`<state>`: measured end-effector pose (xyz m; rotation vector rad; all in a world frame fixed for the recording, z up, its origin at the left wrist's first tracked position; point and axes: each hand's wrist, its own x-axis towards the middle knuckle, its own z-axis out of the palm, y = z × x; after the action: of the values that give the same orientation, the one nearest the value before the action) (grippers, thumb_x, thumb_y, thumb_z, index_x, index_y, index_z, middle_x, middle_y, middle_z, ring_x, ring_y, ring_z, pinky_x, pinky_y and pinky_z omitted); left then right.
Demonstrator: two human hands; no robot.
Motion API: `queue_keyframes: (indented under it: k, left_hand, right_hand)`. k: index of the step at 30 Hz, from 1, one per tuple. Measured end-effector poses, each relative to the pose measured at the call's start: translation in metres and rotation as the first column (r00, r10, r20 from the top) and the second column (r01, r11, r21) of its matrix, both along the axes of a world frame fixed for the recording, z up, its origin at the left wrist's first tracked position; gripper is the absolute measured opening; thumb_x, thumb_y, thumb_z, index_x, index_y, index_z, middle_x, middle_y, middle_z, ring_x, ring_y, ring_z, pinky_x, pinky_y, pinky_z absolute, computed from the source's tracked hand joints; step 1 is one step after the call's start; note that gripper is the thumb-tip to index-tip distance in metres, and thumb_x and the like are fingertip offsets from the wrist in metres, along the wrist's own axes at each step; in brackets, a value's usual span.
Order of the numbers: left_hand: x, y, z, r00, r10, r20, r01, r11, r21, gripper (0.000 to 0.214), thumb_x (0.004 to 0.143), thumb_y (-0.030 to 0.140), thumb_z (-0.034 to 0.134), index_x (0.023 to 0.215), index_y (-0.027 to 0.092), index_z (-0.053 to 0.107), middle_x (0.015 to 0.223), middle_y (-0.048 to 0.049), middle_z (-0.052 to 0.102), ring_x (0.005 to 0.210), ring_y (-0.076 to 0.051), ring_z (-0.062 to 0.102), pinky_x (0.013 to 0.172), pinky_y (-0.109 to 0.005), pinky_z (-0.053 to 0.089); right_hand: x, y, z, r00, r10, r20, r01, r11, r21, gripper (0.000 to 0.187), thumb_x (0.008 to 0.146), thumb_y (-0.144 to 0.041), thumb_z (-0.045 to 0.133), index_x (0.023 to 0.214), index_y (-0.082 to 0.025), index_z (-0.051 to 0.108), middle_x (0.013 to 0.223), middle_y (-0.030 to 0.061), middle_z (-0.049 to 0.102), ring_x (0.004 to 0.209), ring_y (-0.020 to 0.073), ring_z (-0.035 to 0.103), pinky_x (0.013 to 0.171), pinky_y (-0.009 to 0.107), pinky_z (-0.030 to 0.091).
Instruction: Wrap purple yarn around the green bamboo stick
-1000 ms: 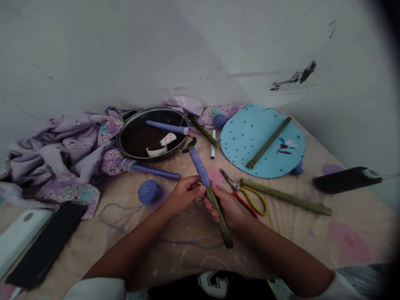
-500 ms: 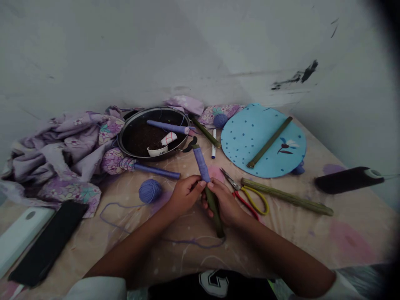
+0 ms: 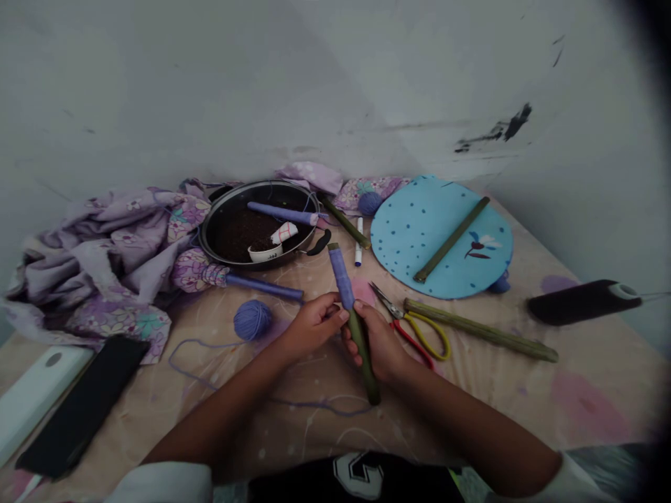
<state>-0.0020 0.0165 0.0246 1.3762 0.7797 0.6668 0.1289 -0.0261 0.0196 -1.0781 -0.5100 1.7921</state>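
Observation:
A green stick (image 3: 361, 342), its upper part wrapped in purple yarn (image 3: 343, 281), leans upright in the middle. My right hand (image 3: 381, 342) is closed around it just below the wrapping, thumb along its side. At the wrapping's lower edge, my left hand (image 3: 314, 325) has its thumb and fingers pinched together beside the stick; what lies between them is too small to see. From a purple yarn ball (image 3: 252, 320) on the left, a loose strand (image 3: 309, 403) loops under my left forearm toward the stick's lower end, where it is partly hidden.
Scissors (image 3: 416, 328) and another stick (image 3: 482, 330) lie to the right. Behind are a dark pan (image 3: 207, 241), a marker (image 3: 359, 243) and a blue round mat (image 3: 401, 230) bearing a stick. Floral cloth (image 3: 115, 258) and a black phone (image 3: 84, 409) lie left; a dark thread cone (image 3: 576, 302) lies far right.
The stick has shifted slightly to the right and down. My left fingertips have come off the front of the wrapping to the stick's left side; my right hand keeps its hold.

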Motion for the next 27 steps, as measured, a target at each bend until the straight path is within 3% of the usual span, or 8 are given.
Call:
queue_keyframes:
  k: [4, 10, 17, 23, 27]
  left_hand:
    - [0.002, 0.000, 0.002, 0.997, 0.052, 0.051, -0.048, 0.997, -0.064, 0.030, 0.079, 0.041, 0.058, 0.087, 0.013, 0.053, 0.063, 0.0007, 0.058, 0.056, -0.011, 0.058, 0.055, -0.021, 0.045]
    - [0.006, -0.005, 0.003, 0.983, 0.185, 0.008, -0.184, 0.982, -0.049, 0.025, 0.080, 0.039, 0.055, 0.080, 0.013, 0.053, 0.062, 0.0027, 0.055, 0.051, -0.009, 0.056, 0.049, -0.020, 0.044]
    - [0.007, -0.007, 0.008, 0.980, 0.197, 0.007, -0.196, 0.978, -0.077, 0.027, 0.079, 0.040, 0.055, 0.073, 0.014, 0.050, 0.058, 0.0039, 0.052, 0.046, -0.007, 0.054, 0.045, -0.018, 0.043]
    - [0.009, -0.010, 0.010, 0.983, 0.174, 0.052, -0.167, 0.980, -0.110, 0.029, 0.079, 0.041, 0.055, 0.089, 0.014, 0.050, 0.054, 0.0062, 0.051, 0.041, -0.008, 0.054, 0.041, -0.018, 0.043]
    - [0.008, -0.009, 0.008, 0.979, 0.201, -0.012, -0.201, 0.977, -0.066, 0.025, 0.082, 0.039, 0.052, 0.081, 0.014, 0.048, 0.054, 0.0059, 0.050, 0.041, -0.007, 0.054, 0.040, -0.017, 0.042]
  right_hand:
    - [0.002, 0.002, 0.002, 1.000, 0.017, -0.013, -0.017, 1.000, 0.004, 0.030, 0.077, -0.048, 0.054, 0.072, -0.019, 0.048, 0.047, -0.0045, 0.050, 0.032, 0.0084, 0.040, 0.025, 0.017, 0.029]
    - [0.003, 0.003, 0.004, 0.977, 0.151, -0.152, -0.153, 0.988, -0.005, 0.034, 0.075, -0.051, 0.054, 0.067, -0.018, 0.050, 0.045, -0.0029, 0.047, 0.034, 0.0080, 0.039, 0.026, 0.016, 0.029]
    - [0.005, 0.003, -0.002, 0.928, 0.222, -0.298, -0.233, 0.972, -0.003, 0.037, 0.070, -0.053, 0.058, 0.070, -0.016, 0.052, 0.051, -0.0033, 0.049, 0.032, 0.0054, 0.036, 0.025, 0.015, 0.023]
    - [0.004, 0.003, -0.005, 0.958, 0.220, -0.183, -0.217, 0.976, 0.035, 0.038, 0.074, -0.055, 0.051, 0.069, -0.017, 0.051, 0.052, -0.0023, 0.052, 0.030, 0.0060, 0.034, 0.023, 0.017, 0.025]
    - [0.000, 0.004, -0.006, 0.980, 0.197, 0.023, -0.198, 0.978, 0.062, 0.039, 0.080, -0.055, 0.044, 0.071, -0.017, 0.051, 0.047, -0.0032, 0.048, 0.032, 0.0087, 0.040, 0.026, 0.018, 0.032]
